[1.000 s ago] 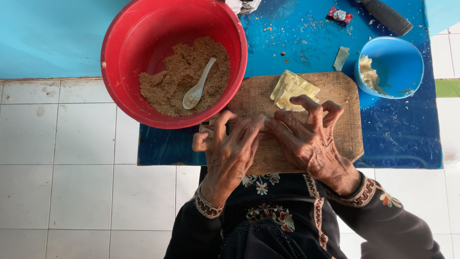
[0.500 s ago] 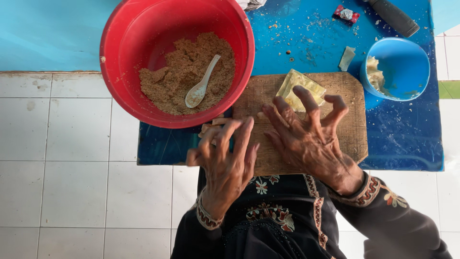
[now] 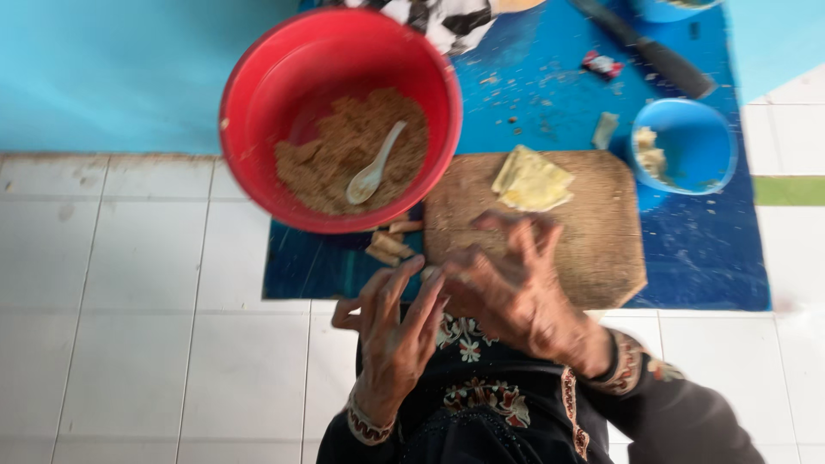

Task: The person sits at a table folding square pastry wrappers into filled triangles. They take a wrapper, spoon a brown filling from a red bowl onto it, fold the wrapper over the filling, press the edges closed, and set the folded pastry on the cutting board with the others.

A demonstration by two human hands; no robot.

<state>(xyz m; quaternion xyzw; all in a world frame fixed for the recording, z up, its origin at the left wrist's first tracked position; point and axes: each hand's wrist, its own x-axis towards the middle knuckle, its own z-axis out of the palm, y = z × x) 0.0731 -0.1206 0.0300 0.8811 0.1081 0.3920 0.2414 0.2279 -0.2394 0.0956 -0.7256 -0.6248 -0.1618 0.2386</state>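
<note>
Working at the near edge of the wooden board [image 3: 593,249], both hands [image 3: 507,288] spread open-fingered over a small, blurred piece, one folded yellow wrapper [image 3: 531,179] lying finished beyond and rolled pieces [image 3: 391,243] left of it.

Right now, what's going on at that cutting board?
A person kneels over a wooden cutting board on a blue mat. The left hand and right hand meet, fingers spread, at the board's near left edge; blur hides what they pinch. Yellowish wrappers lie on the board. A red bowl holds brown filling and a white spoon.
</note>
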